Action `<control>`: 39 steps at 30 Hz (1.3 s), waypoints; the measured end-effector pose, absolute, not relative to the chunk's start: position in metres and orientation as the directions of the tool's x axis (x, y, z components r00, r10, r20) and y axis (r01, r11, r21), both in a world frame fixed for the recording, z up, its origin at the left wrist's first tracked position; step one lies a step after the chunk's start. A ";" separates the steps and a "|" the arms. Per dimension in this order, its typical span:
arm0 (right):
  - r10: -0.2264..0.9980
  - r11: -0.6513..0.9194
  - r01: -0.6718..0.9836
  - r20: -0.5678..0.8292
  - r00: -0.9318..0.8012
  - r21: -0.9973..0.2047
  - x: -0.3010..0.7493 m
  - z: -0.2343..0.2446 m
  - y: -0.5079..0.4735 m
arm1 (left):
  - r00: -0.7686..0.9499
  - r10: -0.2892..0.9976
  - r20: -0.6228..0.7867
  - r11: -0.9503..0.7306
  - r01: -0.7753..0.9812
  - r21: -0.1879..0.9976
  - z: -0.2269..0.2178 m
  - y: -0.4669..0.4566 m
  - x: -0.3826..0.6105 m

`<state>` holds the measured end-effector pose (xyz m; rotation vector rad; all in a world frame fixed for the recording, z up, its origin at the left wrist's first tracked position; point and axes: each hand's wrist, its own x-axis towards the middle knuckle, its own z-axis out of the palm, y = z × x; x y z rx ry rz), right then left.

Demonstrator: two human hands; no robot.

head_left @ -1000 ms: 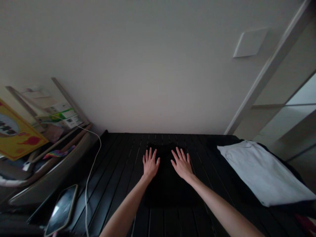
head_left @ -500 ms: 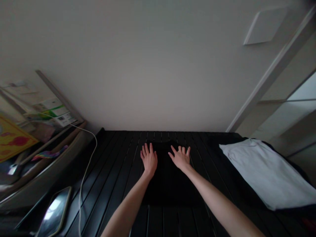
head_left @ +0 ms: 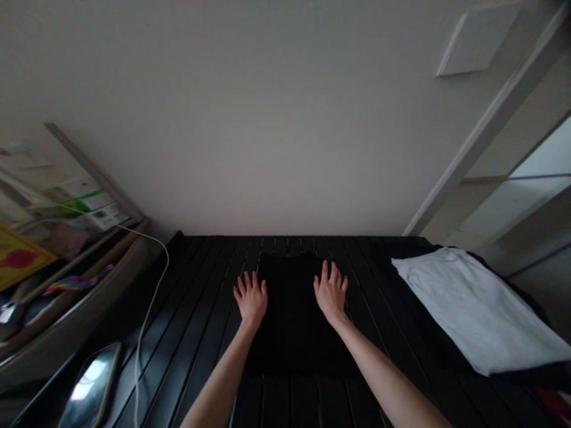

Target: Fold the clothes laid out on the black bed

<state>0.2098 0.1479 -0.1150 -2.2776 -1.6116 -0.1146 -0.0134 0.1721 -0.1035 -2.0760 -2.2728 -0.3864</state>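
A black garment [head_left: 292, 321], folded into a rough rectangle, lies flat on the black slatted table [head_left: 203, 297]. Its dark colour hides the folds, so its exact kind does not show. My left hand [head_left: 252, 300] is at the garment's left edge, palm down with the fingers spread. At the right edge is my right hand [head_left: 331, 292], also palm down, fingers stretched out and apart. Neither hand grips anything. Whether the palms press on the cloth or hover just above it, I cannot tell.
On the right, a white folded cloth [head_left: 477, 303] lies on dark fabric. A phone [head_left: 91, 386] rests at the front left, beside a white cable [head_left: 149, 315]. A bag-like container [head_left: 120, 279] with assorted items stands at far left. A pale wall [head_left: 285, 119] rises behind the table.
My left hand has moved left and slightly nearer, from the garment's upper part to its left side. My right hand has shifted slightly to its right edge. The view has turned a little.
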 end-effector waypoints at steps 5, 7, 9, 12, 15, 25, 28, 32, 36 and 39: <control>0.850 -0.369 0.886 0.284 0.444 -0.280 0.207 -0.114 0.118 | 0.012 0.966 0.257 -0.062 0.980 0.188 -0.104 0.118 -0.026; 0.859 -0.359 0.895 0.281 0.428 -0.266 0.207 -0.113 0.100 | 0.014 0.958 0.286 -0.075 0.976 0.203 -0.106 0.097 -0.026; 0.876 -0.340 0.913 0.277 0.394 -0.225 0.208 -0.112 0.080 | 0.024 0.951 0.309 -0.093 0.973 0.211 -0.108 0.077 -0.025; 0.880 -0.353 0.924 0.284 0.381 -0.148 0.212 -0.109 0.048 | 0.028 0.940 0.340 -0.111 0.967 0.229 -0.110 0.050 -0.020; 0.858 -0.408 0.906 0.291 0.423 -0.114 0.215 -0.106 0.019 | -0.021 0.931 0.366 -0.092 0.953 0.289 -0.109 0.021 -0.012; 0.860 -0.262 0.923 0.364 0.356 -0.283 0.216 -0.108 -0.028 | -0.008 0.929 0.370 -0.232 0.766 0.599 -0.122 -0.071 0.020; 0.841 -0.207 0.942 0.445 0.309 -0.264 0.237 -0.097 -0.037 | -0.031 0.928 0.370 -0.247 0.693 0.677 -0.116 -0.086 0.044; 0.849 -0.171 0.978 0.487 0.207 -0.117 0.280 -0.072 -0.044 | 0.086 0.934 0.347 -0.326 0.606 0.726 -0.091 -0.086 0.096; 0.844 -0.160 0.986 0.525 0.112 0.047 0.336 -0.034 -0.044 | 0.279 0.884 0.376 -0.468 0.547 0.694 -0.055 -0.068 0.154; 0.822 -0.237 0.957 0.559 0.105 0.168 0.383 0.011 -0.037 | 0.402 0.806 0.434 -0.590 0.495 0.638 -0.023 -0.046 0.198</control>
